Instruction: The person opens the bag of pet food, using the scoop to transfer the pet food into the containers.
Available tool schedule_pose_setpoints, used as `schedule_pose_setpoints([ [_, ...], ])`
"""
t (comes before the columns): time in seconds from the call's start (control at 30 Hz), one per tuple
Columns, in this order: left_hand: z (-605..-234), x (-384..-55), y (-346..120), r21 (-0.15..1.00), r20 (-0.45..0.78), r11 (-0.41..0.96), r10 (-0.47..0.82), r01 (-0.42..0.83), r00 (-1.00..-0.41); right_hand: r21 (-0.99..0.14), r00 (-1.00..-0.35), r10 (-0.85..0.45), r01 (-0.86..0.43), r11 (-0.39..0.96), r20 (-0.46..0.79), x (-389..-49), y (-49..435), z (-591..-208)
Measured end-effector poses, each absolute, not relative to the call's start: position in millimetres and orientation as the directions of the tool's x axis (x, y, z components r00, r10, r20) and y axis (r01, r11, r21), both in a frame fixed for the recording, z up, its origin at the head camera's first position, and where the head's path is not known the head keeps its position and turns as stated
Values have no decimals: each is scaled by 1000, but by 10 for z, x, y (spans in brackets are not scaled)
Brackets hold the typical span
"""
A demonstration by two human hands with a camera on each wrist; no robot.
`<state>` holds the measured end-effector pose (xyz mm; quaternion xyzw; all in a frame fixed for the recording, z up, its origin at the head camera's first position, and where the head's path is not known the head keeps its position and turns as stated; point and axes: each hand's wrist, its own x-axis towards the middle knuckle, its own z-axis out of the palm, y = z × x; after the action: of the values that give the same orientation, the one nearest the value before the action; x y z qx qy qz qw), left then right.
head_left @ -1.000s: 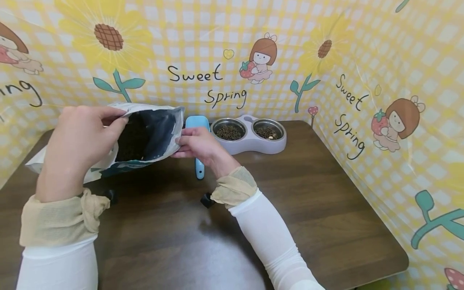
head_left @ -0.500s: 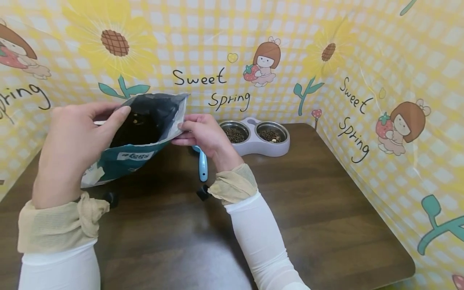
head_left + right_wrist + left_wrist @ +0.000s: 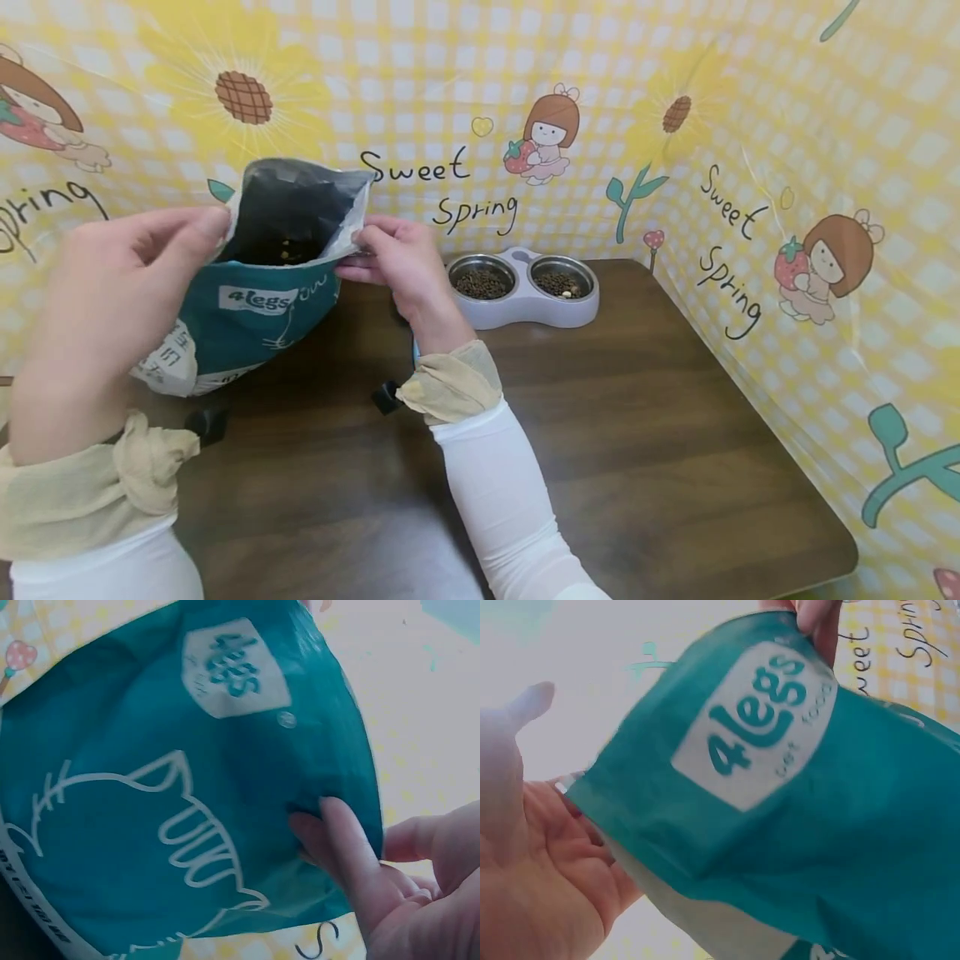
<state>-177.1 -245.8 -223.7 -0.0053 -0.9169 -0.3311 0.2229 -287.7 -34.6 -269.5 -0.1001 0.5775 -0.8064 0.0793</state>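
A teal pet food bag (image 3: pixel 255 312), printed "4Legs" with a white line drawing, is held upright at the left with its mouth open. Dark and yellowish bits of kibble (image 3: pixel 287 250) show inside. My right hand (image 3: pixel 405 267) pinches the bag's right rim, fingers on the outside, as the right wrist view also shows. At the left corner is my left hand (image 3: pixel 112 300). In the left wrist view its thumb (image 3: pixel 534 705) stands apart from the bag, while the fingers lie partly hidden behind the corner.
A pale lilac double feeder (image 3: pixel 528 308) with two metal bowls of kibble (image 3: pixel 482 283) stands at the back of the brown table (image 3: pixel 615 433). Only a sliver of a light-blue tool (image 3: pixel 416 350) shows beside my right wrist. A patterned curtain (image 3: pixel 427 108) rises behind.
The bag has tipped from lying back to upright, its printed front coming into view. My left hand has shifted left to the bag's edge. The blue tool has become mostly hidden.
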Motion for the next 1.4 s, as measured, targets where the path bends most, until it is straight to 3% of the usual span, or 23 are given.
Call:
schedule_pose_setpoints([
  [0.23,-2197,-1682,-2419,435,456,887,-70,154,-887,-931,-983,-169,-3,-364,69,-2823,-513,-2680],
  [0.4,-2172,-1699,-2404,448,464,885,-105,131,-880,-937,-981,-189,26,-348,43,-2879,-529,-2676],
  [0.67,-2219,-1797,-2454,533,417,842,-173,86,-892,-947,-965,-237,-32,-319,113,-2993,-449,-2727],
  [0.77,-2237,-1822,-2481,532,432,844,-199,70,-880,-973,-954,-268,-74,-221,134,-3007,-436,-2705],
  [0.87,-2247,-1826,-2507,531,463,845,-222,68,-858,-979,-935,-298,-204,14,191,-3044,-455,-2647],
  [1.0,-2246,-1812,-2536,528,494,847,-243,67,-835,-811,-893,-347,-419,408,286,-3172,-466,-2504],
  [1.1,-2249,-1820,-2533,540,510,839,-256,74,-821,-620,-863,-394,-502,603,316,-3306,-436,-2403],
  [1.23,-2246,-1833,-2534,574,520,816,-298,69,-800,-428,-814,-453,-577,695,363,-3496,-403,-2318],
  [1.4,-2243,-1840,-2528,592,530,804,-328,64,-782,-324,-732,-573,-679,659,369,-3723,-366,-2215],
])
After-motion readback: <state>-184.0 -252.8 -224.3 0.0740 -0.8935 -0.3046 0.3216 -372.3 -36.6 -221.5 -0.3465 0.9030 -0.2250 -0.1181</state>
